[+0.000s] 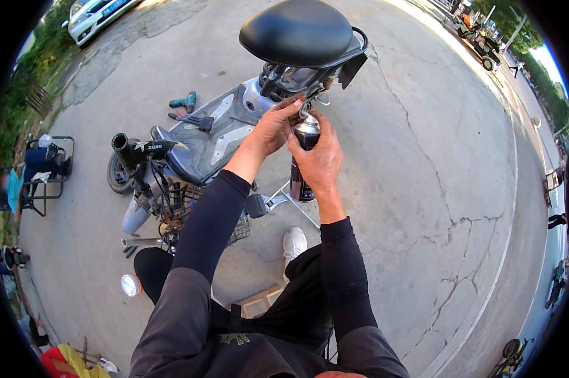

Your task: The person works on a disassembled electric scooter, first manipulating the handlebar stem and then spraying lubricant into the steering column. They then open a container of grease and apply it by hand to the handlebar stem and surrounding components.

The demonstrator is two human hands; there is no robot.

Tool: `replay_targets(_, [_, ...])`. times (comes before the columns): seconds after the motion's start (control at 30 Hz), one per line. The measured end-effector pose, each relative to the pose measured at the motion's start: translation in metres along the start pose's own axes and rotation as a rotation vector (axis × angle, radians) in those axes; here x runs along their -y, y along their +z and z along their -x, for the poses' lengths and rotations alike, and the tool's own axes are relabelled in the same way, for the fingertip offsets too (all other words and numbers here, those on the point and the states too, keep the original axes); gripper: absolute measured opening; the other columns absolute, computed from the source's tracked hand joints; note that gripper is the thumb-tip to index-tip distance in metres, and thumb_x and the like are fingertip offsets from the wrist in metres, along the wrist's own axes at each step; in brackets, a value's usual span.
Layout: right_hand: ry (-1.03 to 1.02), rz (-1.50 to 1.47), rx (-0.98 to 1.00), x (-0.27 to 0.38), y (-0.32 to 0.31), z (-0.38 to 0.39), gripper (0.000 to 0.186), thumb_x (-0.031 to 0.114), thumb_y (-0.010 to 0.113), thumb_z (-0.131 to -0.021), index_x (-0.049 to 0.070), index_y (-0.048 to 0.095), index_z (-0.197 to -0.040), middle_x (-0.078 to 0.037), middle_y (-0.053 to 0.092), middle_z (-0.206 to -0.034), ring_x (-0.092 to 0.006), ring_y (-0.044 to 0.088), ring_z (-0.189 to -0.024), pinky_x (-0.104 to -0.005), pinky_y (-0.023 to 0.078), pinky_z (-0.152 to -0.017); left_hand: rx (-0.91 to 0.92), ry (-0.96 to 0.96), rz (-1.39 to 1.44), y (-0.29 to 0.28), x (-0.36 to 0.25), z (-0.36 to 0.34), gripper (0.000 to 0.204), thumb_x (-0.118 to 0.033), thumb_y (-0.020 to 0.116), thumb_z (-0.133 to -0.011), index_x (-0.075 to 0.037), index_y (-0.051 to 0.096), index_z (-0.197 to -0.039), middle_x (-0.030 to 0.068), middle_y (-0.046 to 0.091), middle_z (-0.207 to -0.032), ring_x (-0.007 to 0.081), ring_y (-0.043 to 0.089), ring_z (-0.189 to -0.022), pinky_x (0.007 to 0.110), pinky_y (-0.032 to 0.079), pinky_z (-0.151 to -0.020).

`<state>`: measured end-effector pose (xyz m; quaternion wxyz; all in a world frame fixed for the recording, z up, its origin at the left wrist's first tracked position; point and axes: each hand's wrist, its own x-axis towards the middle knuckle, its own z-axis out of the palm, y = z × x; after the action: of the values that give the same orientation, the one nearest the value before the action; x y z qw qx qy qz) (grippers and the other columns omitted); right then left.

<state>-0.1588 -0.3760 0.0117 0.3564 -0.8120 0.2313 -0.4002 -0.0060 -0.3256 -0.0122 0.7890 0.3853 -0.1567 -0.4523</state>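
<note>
The right hand point(322, 154) grips a can point(301, 179), which hangs upright below its fingers; the left hand point(273, 128) pinches a dark part point(305, 109) (its shape is unclear) just above the can. Ahead of both is a seat point(297, 34); leftward, a deck point(202, 142), then a drill point(190, 99), and farthest, a car point(98, 22).

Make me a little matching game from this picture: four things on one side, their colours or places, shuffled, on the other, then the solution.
Things:
1. Spray can
2. Drill
3. Shoe
4. Seat

Descriptions:
A. White, on the person's foot
B. Smooth and black, at the picture's top edge
C. Gripped by the right hand
D. Teal and dark, lying left of both hands

Pairs: 1-C, 2-D, 3-A, 4-B
</note>
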Motion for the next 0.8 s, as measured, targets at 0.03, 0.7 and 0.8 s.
replay_targets(0.03, [-0.005, -0.012, -0.02, -0.004, 0.003, -0.002, 0.061, 0.027, 0.082, -0.077, 0.014, 0.06, -0.133, -0.017, 0.068, -0.112, -0.0381, 0.071, -0.096, -0.0461, 0.057, -0.08, 0.019, -0.003, 0.004, 0.001, 0.001, 0.002, 0.042, -0.022, 0.066, -0.102, -0.006, 0.056, -0.139, 0.0091, 0.068, -0.124, 0.0205, 0.063, -0.118, 0.04, 0.049, -0.105])
replay_targets(0.7, [0.069, 0.007, -0.051, -0.012, 0.002, -0.008, 0.062, 0.03, 0.083, -0.077, 0.013, 0.06, -0.132, -0.018, 0.068, -0.11, -0.0401, 0.07, -0.097, -0.0477, 0.057, -0.081, 0.043, -0.004, -0.013, -0.003, 0.007, 0.003, 0.045, -0.025, 0.061, -0.105, -0.004, 0.051, -0.145, 0.0084, 0.066, -0.126, 0.0223, 0.062, -0.121, 0.039, 0.049, -0.108])
replay_targets(0.8, [0.099, 0.069, -0.001, -0.008, 0.004, -0.005, 0.059, 0.026, 0.081, -0.079, 0.008, 0.06, -0.131, -0.018, 0.072, -0.113, -0.0374, 0.07, -0.102, -0.0441, 0.055, -0.088, -0.055, 0.049, -0.006, -0.01, 0.006, -0.001, 0.044, -0.026, 0.068, -0.102, -0.009, 0.055, -0.14, 0.0078, 0.069, -0.117, 0.0198, 0.067, -0.108, 0.035, 0.053, -0.094])
